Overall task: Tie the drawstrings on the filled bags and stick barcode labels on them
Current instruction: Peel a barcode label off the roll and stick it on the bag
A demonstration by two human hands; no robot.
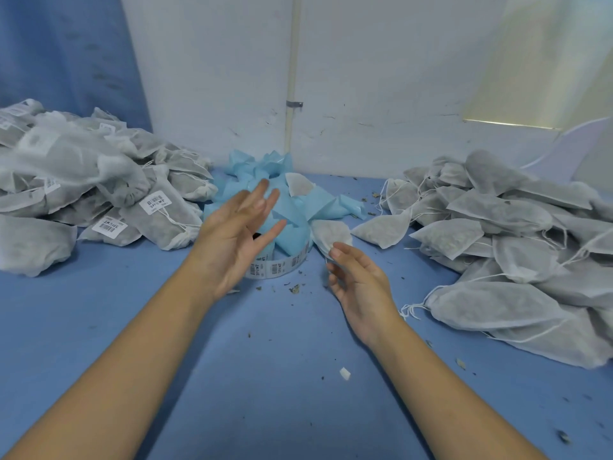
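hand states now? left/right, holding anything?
Left hand: open, fingers spread, holding nothing.
Right hand: open, fingers relaxed, fingertips at the edge of a bag, no grip on it.

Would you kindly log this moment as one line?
left hand open near label roll | right hand open by a bag | labelled pile left | unlabelled pile right
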